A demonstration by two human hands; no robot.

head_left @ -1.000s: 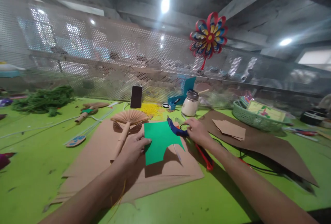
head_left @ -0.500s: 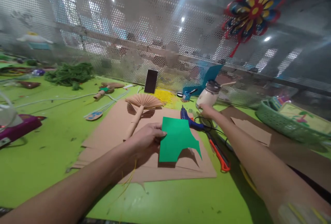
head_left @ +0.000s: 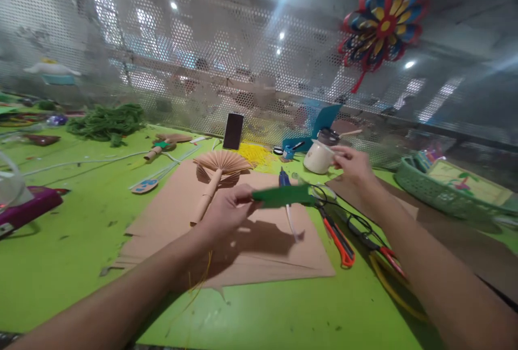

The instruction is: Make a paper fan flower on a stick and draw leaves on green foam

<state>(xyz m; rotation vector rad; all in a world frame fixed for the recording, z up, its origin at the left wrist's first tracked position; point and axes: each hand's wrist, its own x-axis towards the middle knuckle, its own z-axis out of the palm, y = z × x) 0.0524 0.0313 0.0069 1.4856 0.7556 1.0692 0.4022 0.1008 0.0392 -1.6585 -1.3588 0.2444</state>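
My left hand pinches a sheet of green paper by its left edge and holds it almost edge-on above the brown cardboard. At the right side of a white cup is my right hand, thumb and fingers closed at the cup's edge; the exact contact is hard to see. A dark item and a wooden stick show at the cup's top. Under the paper's far edge, the blue glue gun is partly hidden. A pleated brown paper fan with a rolled handle lies on the cardboard.
An orange cutter and red-handled pliers lie on the right with black cable. A green basket stands far right. Green yarn, a phone and yellow shreds are at the back; a purple power strip sits left.
The green paper has turned from face-up to nearly edge-on and been lifted. My right hand has moved from the cup's lower front to its right side, and the cup stands more upright.
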